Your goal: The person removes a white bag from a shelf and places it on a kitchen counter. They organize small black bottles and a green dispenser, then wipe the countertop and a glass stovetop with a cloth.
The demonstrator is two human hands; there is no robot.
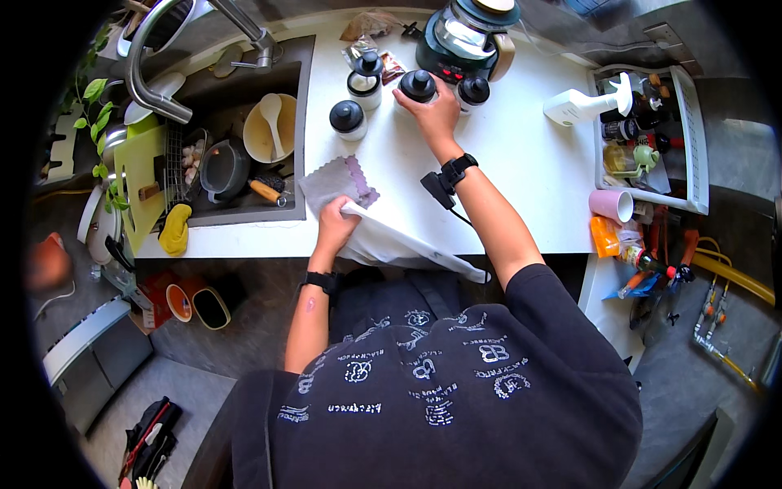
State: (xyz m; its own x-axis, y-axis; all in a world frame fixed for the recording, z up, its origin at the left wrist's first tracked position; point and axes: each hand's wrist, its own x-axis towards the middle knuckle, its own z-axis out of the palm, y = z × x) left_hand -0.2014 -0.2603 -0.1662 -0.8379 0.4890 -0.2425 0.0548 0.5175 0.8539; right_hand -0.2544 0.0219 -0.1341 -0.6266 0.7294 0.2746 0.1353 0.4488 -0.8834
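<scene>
My right hand (435,116) is wrapped around a black-lidded jar (417,87) on the white counter. Just right of it stands a similar jar (473,93), near my fingers. To the left are two more, one jar (364,90) behind and another jar (348,120) closer to me. My left hand (336,227) pinches a thin white bag or cloth (400,238) that droops over the counter's front edge. Beyond those fingers lie a grey cloth (327,180) and a purple cloth (363,183) with zigzag edges, partly overlapping; whether the hand also grips them is hidden.
A glass kettle (461,30) on a lit base stands behind the jars. The sink (256,205) at left holds a bowl (250,134) and pot (225,168) beneath the faucet (143,85). At right, a spray bottle (577,107) lies against a white basket (693,140) of bottles.
</scene>
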